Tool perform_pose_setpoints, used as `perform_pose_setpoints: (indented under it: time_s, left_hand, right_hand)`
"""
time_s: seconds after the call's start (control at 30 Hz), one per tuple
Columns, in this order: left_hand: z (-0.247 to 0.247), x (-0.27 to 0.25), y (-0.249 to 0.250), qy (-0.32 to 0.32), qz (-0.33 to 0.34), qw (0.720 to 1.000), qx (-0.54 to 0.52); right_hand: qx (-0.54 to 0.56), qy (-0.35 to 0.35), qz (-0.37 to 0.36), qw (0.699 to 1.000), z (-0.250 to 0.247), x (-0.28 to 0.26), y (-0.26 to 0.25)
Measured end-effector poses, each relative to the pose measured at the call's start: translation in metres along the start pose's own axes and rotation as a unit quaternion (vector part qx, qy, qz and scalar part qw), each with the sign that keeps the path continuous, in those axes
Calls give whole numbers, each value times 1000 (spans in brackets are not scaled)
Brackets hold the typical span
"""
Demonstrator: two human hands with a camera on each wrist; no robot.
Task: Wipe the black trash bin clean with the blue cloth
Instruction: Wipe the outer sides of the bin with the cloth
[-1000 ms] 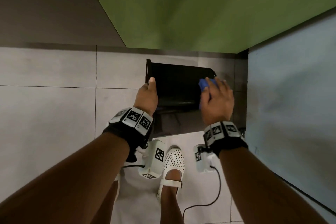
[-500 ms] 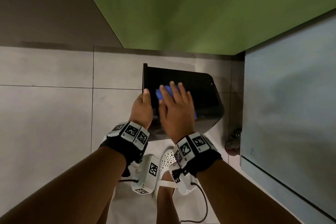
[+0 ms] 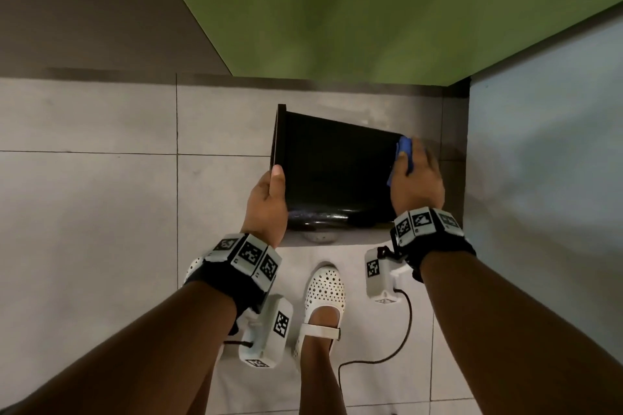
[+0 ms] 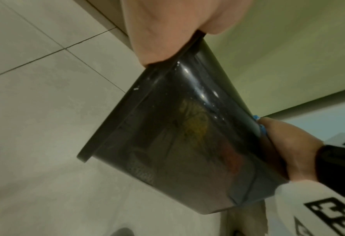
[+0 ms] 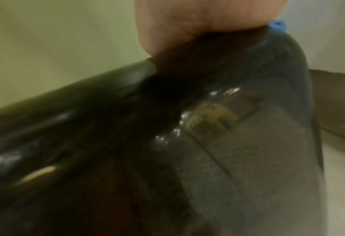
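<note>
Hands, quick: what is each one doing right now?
Left hand: grips the rim of the black bin.
Right hand: presses the blue cloth against the bin's far end, fingers fairly straight.

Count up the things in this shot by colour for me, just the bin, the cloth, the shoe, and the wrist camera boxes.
Black: 1, the trash bin
Blue: 1, the cloth under the right hand
White: 3, the shoe and the two wrist camera boxes
Total: 5
</note>
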State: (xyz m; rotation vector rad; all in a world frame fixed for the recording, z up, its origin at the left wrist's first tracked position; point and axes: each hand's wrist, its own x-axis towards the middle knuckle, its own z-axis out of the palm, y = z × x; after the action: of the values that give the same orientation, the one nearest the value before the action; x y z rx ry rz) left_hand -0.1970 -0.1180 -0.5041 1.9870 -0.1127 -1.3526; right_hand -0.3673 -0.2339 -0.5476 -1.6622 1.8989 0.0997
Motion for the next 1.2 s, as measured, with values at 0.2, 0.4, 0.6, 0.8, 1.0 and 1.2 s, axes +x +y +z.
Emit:
perform_pose_setpoints:
  time_s: [0.2, 0.4, 0.6, 0.8, 1.0, 1.2]
  left_hand:
    - [-12, 15, 9, -31, -59, 998, -8]
    - [-14, 36, 23, 26, 25, 998, 58]
    - [-16, 42, 20, 30, 60, 991, 114]
    - [-15, 45, 14, 59, 75, 988, 121]
    - [-17, 48, 11, 48, 96, 987, 116]
    - [-15, 48, 10, 61, 89, 987, 115]
  right_hand:
    - [13, 25, -10, 1000, 13, -29, 8]
    - [35, 93, -31, 995, 50, -38, 10]
    - [-49, 159, -57, 984, 70, -45, -17]
    - [-98, 57, -278, 954, 95, -84, -65]
    - [-85, 16, -323, 942, 79, -45, -92]
    - [-101, -28, -201, 974, 63, -4, -124]
